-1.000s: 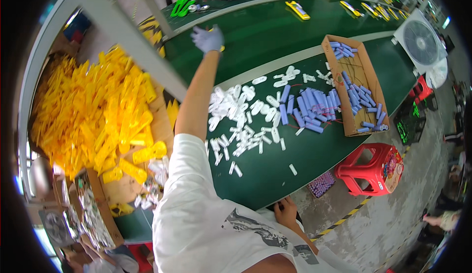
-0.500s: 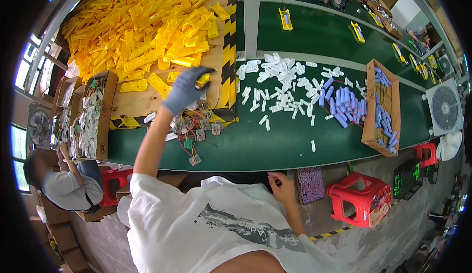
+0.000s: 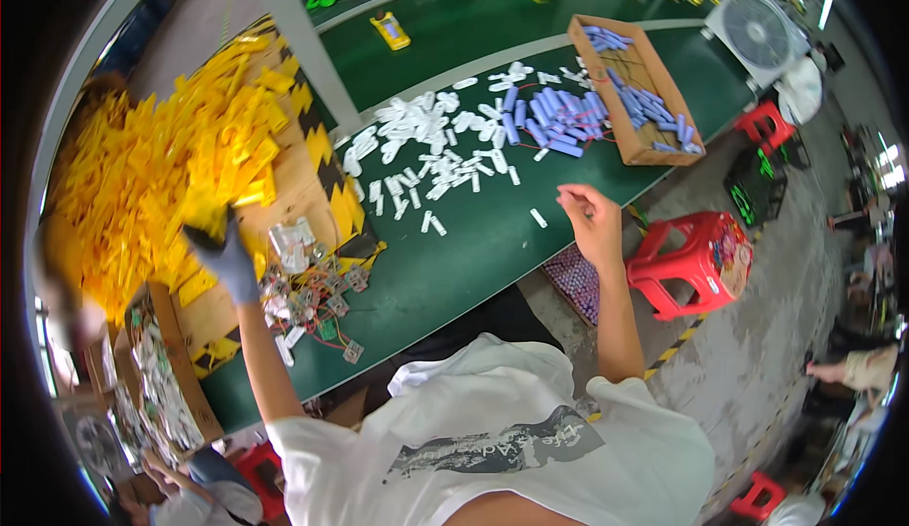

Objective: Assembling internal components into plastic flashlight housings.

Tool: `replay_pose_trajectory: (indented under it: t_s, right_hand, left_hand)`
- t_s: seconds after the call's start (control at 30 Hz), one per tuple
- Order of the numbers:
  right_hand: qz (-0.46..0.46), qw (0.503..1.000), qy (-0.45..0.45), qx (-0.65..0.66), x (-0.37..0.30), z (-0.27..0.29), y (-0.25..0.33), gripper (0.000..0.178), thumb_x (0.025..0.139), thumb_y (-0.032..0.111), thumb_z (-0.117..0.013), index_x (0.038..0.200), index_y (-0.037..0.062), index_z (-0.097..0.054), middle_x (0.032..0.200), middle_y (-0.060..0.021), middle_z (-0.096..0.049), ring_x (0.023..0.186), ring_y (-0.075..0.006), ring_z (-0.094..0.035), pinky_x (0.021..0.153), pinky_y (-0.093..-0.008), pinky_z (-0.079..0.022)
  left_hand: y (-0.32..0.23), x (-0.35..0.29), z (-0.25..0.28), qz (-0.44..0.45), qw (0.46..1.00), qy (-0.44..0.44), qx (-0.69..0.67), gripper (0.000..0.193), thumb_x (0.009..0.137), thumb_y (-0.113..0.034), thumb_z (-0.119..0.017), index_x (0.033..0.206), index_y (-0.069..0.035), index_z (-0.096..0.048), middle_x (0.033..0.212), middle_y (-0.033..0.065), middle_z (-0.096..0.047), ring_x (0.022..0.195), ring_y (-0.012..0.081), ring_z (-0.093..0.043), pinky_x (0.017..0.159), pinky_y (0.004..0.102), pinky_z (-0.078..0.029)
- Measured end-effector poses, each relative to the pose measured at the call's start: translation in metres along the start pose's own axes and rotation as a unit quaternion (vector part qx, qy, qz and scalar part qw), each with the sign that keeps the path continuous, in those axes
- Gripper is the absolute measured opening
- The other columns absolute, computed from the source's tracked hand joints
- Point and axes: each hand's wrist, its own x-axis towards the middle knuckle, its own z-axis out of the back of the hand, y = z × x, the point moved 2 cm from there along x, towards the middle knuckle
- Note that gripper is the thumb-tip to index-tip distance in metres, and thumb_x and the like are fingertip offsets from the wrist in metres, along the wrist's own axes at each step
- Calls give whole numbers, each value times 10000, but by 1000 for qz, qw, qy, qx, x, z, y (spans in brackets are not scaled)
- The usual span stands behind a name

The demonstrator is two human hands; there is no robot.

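Observation:
My left hand (image 3: 229, 259), in a grey glove with dark fingertips, reaches into the heap of yellow plastic casings (image 3: 180, 166) on the left. A yellow casing (image 3: 210, 210) shows between its thumb and fingers, partly hidden by them. My right hand (image 3: 597, 228) is bare and raised over the table's front edge. Its fingers are loosely bent and apart, with nothing visible in them. A small white strip (image 3: 539, 217) lies on the green surface beside it. Wired small boards and metal parts (image 3: 317, 294) lie tangled to the right of my left hand.
White plastic pieces (image 3: 417, 128) and purple cylindrical cells (image 3: 554, 119) cover the middle of the green table (image 3: 454, 280). A cardboard box (image 3: 653, 155) holds more cells. Another box (image 3: 175, 374) stands at left, near a seated person. A red stool (image 3: 686, 261) is at right; a metal post (image 3: 308, 43) rises behind.
My view has turned, shifting the scene. My left hand has moved from the heap's near right edge further into the casings. My right hand has risen from my waist to above the table edge.

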Motion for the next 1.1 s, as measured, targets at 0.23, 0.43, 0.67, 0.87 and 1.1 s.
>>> replay_pose_trajectory:
  t_s: [0.23, 0.43, 0.67, 0.87, 1.1]
  right_hand:
    - [-2, 996, 53, -78, 19, -34, 11, 194, 880, 135, -653, 1031, 16, -676, 867, -80, -703, 754, -119, -653, 628, -250, -491]
    - [76, 925, 371, -27, -34, -127, 74, 189, 857, 135, -673, 1021, 43, -680, 870, -72, -692, 755, -132, -656, 615, -260, -488]
    - [249, 844, 474, -42, -95, -229, 118, 215, 824, 172, -696, 1002, 57, -659, 911, -83, -670, 740, -209, -663, 673, -322, -520]
    - [216, 901, 358, -112, -36, -291, 131, 272, 838, 279, -672, 1023, 81, -657, 844, -90, -685, 754, -242, -671, 670, -362, -525]
    - [179, 802, 454, -344, 22, -356, 129, 467, 750, 397, -707, 1072, 61, -662, 914, -183, -700, 854, -331, -683, 740, -414, -532]
  left_hand:
    - [-124, -188, 30, 565, 774, 73, -278, 387, 918, -361, -599, 1183, -90, -525, 954, 61, -610, 850, 165, -602, 731, 323, -504]
    - [-140, -308, 26, 530, 602, 473, -364, 782, 800, -96, -738, 1444, -15, -301, 1340, 62, -491, 1216, 165, -477, 1029, 325, -384]
    - [-131, -303, 84, 600, 582, 407, -369, 621, 805, -22, -728, 1352, -2, -434, 1257, 41, -561, 1162, 131, -512, 1037, 308, -399]
    - [-106, -339, 113, 587, 655, 193, -435, 499, 784, -32, -748, 1219, -58, -505, 1061, 53, -623, 983, 182, -612, 891, 355, -504]
    - [-87, -320, 88, 532, 671, -43, -514, 440, 843, -20, -663, 1246, -39, -486, 1025, 48, -585, 948, 164, -581, 869, 313, -477]
